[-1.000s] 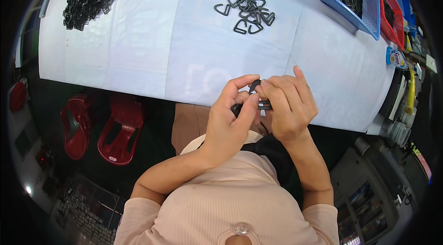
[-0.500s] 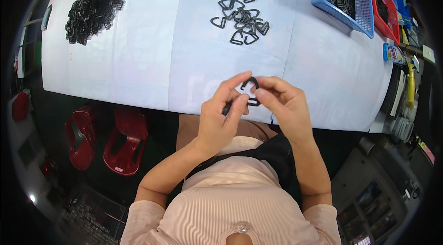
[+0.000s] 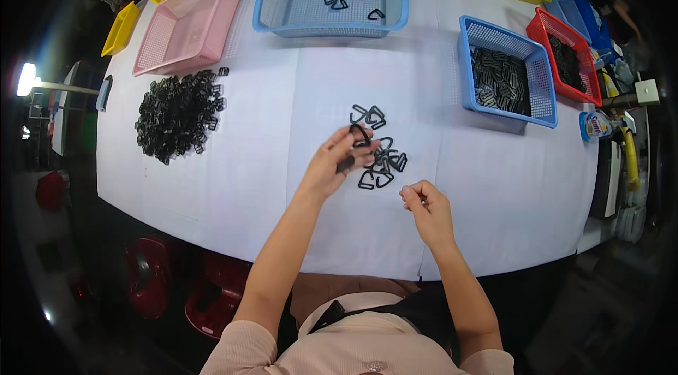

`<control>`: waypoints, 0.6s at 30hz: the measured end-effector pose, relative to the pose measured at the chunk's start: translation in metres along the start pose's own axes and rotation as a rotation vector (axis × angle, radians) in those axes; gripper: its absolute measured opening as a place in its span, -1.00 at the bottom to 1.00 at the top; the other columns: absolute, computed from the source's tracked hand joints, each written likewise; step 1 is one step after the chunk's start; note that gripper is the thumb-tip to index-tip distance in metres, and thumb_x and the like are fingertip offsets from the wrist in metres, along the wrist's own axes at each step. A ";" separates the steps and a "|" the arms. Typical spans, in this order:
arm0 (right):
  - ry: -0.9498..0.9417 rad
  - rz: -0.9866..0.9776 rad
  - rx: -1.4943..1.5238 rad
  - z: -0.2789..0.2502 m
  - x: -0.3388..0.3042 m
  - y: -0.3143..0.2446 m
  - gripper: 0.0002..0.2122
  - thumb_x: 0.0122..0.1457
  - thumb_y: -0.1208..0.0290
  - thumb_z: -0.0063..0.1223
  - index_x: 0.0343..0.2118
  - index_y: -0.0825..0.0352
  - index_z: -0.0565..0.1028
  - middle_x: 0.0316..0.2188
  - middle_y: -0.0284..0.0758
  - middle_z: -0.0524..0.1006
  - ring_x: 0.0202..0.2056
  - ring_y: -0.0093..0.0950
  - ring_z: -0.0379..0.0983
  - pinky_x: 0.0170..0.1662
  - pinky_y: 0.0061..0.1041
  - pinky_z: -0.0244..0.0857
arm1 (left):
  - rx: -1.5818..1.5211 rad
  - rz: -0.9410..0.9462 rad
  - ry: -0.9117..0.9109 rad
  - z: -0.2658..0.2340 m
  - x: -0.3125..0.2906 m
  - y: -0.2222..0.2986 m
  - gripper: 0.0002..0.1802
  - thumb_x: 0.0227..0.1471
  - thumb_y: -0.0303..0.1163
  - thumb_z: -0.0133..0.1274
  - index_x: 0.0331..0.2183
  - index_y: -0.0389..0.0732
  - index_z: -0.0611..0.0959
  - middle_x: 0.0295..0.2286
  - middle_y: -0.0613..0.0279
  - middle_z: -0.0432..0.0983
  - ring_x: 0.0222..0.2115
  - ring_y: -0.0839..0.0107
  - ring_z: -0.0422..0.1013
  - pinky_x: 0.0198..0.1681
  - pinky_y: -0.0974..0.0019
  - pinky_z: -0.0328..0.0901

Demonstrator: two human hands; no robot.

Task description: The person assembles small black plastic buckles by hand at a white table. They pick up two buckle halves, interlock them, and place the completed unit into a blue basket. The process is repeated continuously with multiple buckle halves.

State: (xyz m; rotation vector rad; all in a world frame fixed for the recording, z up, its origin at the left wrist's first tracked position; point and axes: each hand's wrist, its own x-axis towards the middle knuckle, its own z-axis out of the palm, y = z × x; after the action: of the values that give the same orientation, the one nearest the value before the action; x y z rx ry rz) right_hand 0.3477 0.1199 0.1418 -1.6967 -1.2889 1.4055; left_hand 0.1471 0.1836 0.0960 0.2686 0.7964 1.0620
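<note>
More of the white-covered table point(image 3: 233, 209) showed than before, and a light-blue basket point(image 3: 328, 31) with several hooks point(image 3: 376, 15) inside had come into view at its far side. The cluster of black hooks point(image 3: 385, 160) lay partly behind the left hand point(image 3: 332, 163), beyond the right hand point(image 3: 427, 211). The hands, together earlier, had parted: the right was closed, thumb against curled fingers; the left, fingers half curled, gripped one black hook point(image 3: 363, 133).
</note>
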 end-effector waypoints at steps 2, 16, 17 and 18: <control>-0.006 0.019 0.016 -0.002 0.003 0.005 -0.79 0.15 0.33 -0.02 -0.47 0.40 0.45 -0.56 -0.41 0.46 -0.51 -0.68 0.34 -0.40 -0.68 0.24 | -0.021 0.084 0.069 0.008 0.050 0.041 -0.69 0.04 -0.45 -0.08 -0.15 -0.38 0.39 -0.23 -0.01 0.39 -0.12 0.10 0.36 -0.14 0.20 0.37; 0.002 -0.058 -0.119 0.023 0.062 0.045 -0.88 0.06 0.43 0.05 -0.46 0.37 0.43 -0.54 -0.27 0.45 -0.53 -0.42 0.39 -0.42 -0.48 0.25 | 1.129 0.534 0.266 0.027 0.197 0.138 -0.56 0.03 -0.22 -0.04 -0.04 -0.18 0.45 -0.12 0.16 0.40 -0.03 0.30 0.26 -0.10 0.26 0.23; 0.037 -0.155 -0.165 0.029 0.079 0.046 -0.89 0.04 0.44 0.06 -0.45 0.37 0.43 -0.51 -0.27 0.45 -0.51 -0.38 0.40 -0.42 -0.45 0.26 | 1.152 0.532 0.225 0.014 0.188 0.122 -0.62 0.04 -0.24 -0.05 -0.11 -0.18 0.52 -0.19 0.21 0.47 -0.10 0.38 0.33 -0.14 0.32 0.25; 0.052 -0.189 -0.256 0.033 0.098 0.045 -0.89 0.02 0.44 0.08 -0.44 0.35 0.43 -0.49 -0.28 0.45 -0.48 -0.35 0.42 -0.41 -0.42 0.27 | 1.116 0.484 0.204 0.005 0.175 0.103 -0.67 0.06 -0.27 -0.08 -0.16 -0.19 0.55 -0.24 0.24 0.49 -0.16 0.44 0.37 -0.16 0.35 0.25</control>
State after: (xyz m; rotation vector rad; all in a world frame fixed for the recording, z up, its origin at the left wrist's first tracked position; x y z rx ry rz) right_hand 0.3279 0.1890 0.0546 -1.7076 -1.6096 1.1194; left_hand 0.1243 0.3848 0.0773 1.3658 1.5109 0.9928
